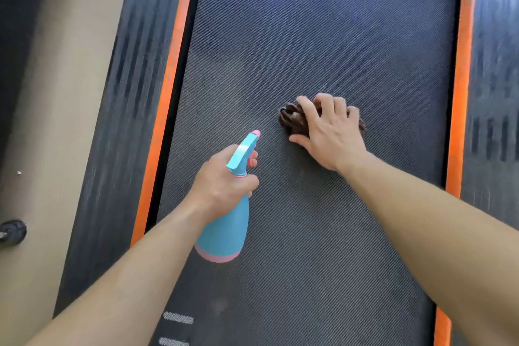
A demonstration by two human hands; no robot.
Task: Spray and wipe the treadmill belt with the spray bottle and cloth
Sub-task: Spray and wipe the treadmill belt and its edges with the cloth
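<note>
The dark textured treadmill belt (pixel 323 36) fills the middle of the view. My left hand (pixel 222 180) grips the neck of a blue spray bottle (pixel 227 230) with a pink base and pink nozzle tip, held above the belt's left part with the nozzle pointing up the belt. My right hand (pixel 328 129) lies on a bunched brown cloth (pixel 292 118) on the belt, fingers curled over it. Most of the cloth is hidden under the hand.
Orange strips (pixel 168 87) run along both sides of the belt, with black ribbed side rails (pixel 123 109) outside them. Beige floor (pixel 56 93) lies to the left, with a small dark round object (pixel 12 230) on it. White dashes (pixel 178 319) mark the belt's near end.
</note>
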